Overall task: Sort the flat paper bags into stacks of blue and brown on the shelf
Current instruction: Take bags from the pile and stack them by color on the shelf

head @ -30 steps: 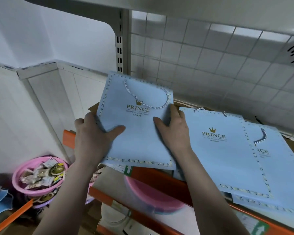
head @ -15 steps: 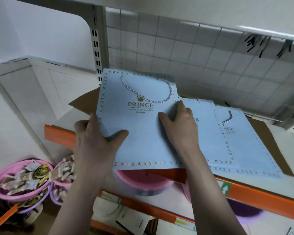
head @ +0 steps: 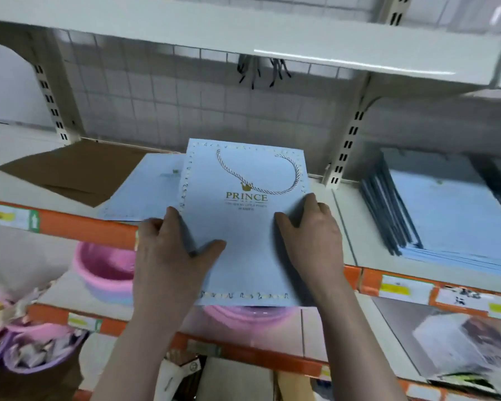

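Pink basins [head: 104, 270], snack-filled tubs [head: 38, 354], hands [head: 174, 256] gripping bag [head: 243, 227]

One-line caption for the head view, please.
Both hands, left hand and right hand, hold a blue PRINCE bag above the shelf.

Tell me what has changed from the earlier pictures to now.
The blue bag has been carried to the right along the shelf, past the other blue bags and away from the brown bag; a stack of blue bags is now in view on the right. The left hand and right hand keep the same grip on its sides.
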The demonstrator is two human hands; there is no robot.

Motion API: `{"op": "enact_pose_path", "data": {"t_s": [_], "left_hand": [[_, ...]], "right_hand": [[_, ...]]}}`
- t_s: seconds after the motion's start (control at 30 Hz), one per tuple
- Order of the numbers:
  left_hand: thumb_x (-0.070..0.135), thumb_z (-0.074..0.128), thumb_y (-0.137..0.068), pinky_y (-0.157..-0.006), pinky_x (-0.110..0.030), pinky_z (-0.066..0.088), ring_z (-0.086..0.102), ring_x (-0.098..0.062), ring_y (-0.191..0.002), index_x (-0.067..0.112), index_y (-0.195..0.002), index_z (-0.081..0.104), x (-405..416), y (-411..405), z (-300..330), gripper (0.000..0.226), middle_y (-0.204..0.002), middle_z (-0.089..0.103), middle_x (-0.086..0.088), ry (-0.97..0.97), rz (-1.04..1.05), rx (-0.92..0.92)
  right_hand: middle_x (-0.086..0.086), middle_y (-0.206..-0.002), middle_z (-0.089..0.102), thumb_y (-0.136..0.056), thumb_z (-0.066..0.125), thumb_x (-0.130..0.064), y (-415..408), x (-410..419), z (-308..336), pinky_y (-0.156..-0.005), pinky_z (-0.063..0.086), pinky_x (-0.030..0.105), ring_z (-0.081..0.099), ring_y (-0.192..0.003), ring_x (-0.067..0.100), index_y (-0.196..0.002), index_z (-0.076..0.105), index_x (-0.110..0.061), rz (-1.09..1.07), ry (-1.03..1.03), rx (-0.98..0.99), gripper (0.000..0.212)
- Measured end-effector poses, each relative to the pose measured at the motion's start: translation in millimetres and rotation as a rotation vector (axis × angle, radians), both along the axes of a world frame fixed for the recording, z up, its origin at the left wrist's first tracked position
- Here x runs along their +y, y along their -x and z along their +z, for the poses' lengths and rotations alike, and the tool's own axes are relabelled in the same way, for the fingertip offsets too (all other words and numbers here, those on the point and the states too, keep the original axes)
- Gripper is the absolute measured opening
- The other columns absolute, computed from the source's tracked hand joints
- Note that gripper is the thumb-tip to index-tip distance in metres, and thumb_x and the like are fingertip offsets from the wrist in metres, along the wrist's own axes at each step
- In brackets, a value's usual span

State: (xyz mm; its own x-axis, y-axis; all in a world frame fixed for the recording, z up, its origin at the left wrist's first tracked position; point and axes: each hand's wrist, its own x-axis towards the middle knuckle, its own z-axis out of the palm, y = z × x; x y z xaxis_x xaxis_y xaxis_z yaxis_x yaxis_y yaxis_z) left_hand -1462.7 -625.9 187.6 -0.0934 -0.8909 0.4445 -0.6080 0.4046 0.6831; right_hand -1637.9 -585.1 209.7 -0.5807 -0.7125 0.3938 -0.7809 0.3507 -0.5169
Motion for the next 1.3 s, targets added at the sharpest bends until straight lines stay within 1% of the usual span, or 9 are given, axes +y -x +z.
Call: {"op": "enact_pose_path", "data": {"t_s": [0.13, 0.23, 0.33, 0.47, 0.63, 0.83, 1.03, 1.13, 1.3], "left_hand": [[0.037, 0.079, -0.066, -0.067, -0.033, 0.034, 0.038, -0.025, -0.081, 0.008, -0.092, 0.046, 61, 68, -1, 0.051, -0.095, 0.037, -0.008, -0.050, -0.072, -0.040], [0.044, 0.075, -0.067, -0.076, -0.041, 0.042, 0.046, -0.030, -0.090, 0.012, -0.097, 0.047, 94, 112, 9, 0.052, -0.096, 0.036, -0.005, -0.054, -0.100, -0.088], [0.043, 0.075, -0.068, -0.067, -0.034, 0.036, 0.046, -0.031, -0.088, 0.007, -0.099, 0.050, 119, 145, 13, 0.054, -0.095, 0.037, -0.008, -0.012, -0.144, -0.112], [0.044, 0.073, -0.071, -0.070, -0.031, 0.034, 0.041, -0.025, -0.089, 0.007, -0.116, 0.051, 134, 176, 14, 0.063, -0.100, 0.034, -0.006, -0.010, -0.196, -0.149], [0.043, 0.073, -0.073, -0.076, -0.028, 0.032, 0.044, -0.027, -0.098, 0.011, -0.130, 0.046, 128, 212, 22, 0.071, -0.101, 0.029, -0.002, 0.010, -0.224, -0.145], [0.043, 0.071, -0.074, -0.077, -0.026, 0.030, 0.042, -0.027, -0.103, 0.011, -0.122, 0.049, 101, 260, 26, 0.062, -0.101, 0.035, -0.003, 0.037, -0.267, -0.088], [0.042, 0.070, -0.077, -0.089, -0.030, 0.033, 0.042, -0.029, -0.114, 0.010, -0.132, 0.046, 76, 302, 32, 0.068, -0.118, 0.045, -0.012, 0.043, -0.289, -0.112], [0.041, 0.071, -0.076, -0.085, -0.029, 0.033, 0.044, -0.031, -0.111, 0.008, -0.126, 0.050, 74, 318, 31, 0.063, -0.115, 0.046, -0.014, 0.025, -0.283, -0.117], [0.038, 0.075, -0.073, -0.086, -0.036, 0.039, 0.050, -0.037, -0.105, 0.003, -0.119, 0.056, 71, 345, 29, 0.061, -0.111, 0.051, -0.021, 0.032, -0.205, -0.125]], "right_hand": [[0.014, -0.120, 0.052, -0.092, 0.053, -0.036, 61, 79, -3, -0.088, 0.035, 0.036, 0.048, -0.110, 0.032, -0.128, 0.042, -0.001, -0.098, -0.024, 0.015, 0.052], [0.012, -0.121, 0.051, -0.093, 0.051, -0.037, 102, 122, 0, -0.088, 0.033, 0.035, 0.047, -0.112, 0.030, -0.130, 0.041, -0.003, -0.148, -0.020, 0.015, 0.052], [0.012, -0.116, 0.052, -0.093, 0.050, -0.036, 133, 149, 2, -0.084, 0.033, 0.035, 0.048, -0.108, 0.031, -0.123, 0.043, -0.002, -0.197, 0.000, 0.020, 0.046], [0.013, -0.114, 0.053, -0.093, 0.051, -0.034, 161, 170, 0, -0.084, 0.033, 0.036, 0.048, -0.104, 0.032, -0.118, 0.045, -0.001, -0.241, -0.012, -0.004, 0.042], [0.013, -0.109, 0.053, -0.092, 0.051, -0.033, 191, 169, 2, -0.083, 0.035, 0.037, 0.050, -0.100, 0.032, -0.109, 0.046, -0.002, -0.273, -0.014, -0.015, 0.036], [0.016, -0.113, 0.053, -0.092, 0.052, -0.031, 236, 149, 20, -0.081, 0.034, 0.036, 0.049, -0.103, 0.034, -0.112, 0.046, 0.000, -0.297, -0.017, 0.017, 0.037], [0.018, -0.114, 0.053, -0.093, 0.052, -0.031, 280, 121, 29, -0.083, 0.036, 0.037, 0.049, -0.104, 0.034, -0.112, 0.048, 0.001, -0.310, -0.055, 0.017, 0.037], [0.019, -0.114, 0.053, -0.093, 0.052, -0.030, 301, 111, 31, -0.082, 0.036, 0.037, 0.050, -0.104, 0.035, -0.111, 0.048, 0.002, -0.297, -0.058, 0.017, 0.037], [0.020, -0.115, 0.053, -0.092, 0.053, -0.029, 332, 98, 30, -0.083, 0.036, 0.038, 0.050, -0.105, 0.036, -0.111, 0.049, 0.003, -0.234, -0.072, 0.015, 0.037]]}}
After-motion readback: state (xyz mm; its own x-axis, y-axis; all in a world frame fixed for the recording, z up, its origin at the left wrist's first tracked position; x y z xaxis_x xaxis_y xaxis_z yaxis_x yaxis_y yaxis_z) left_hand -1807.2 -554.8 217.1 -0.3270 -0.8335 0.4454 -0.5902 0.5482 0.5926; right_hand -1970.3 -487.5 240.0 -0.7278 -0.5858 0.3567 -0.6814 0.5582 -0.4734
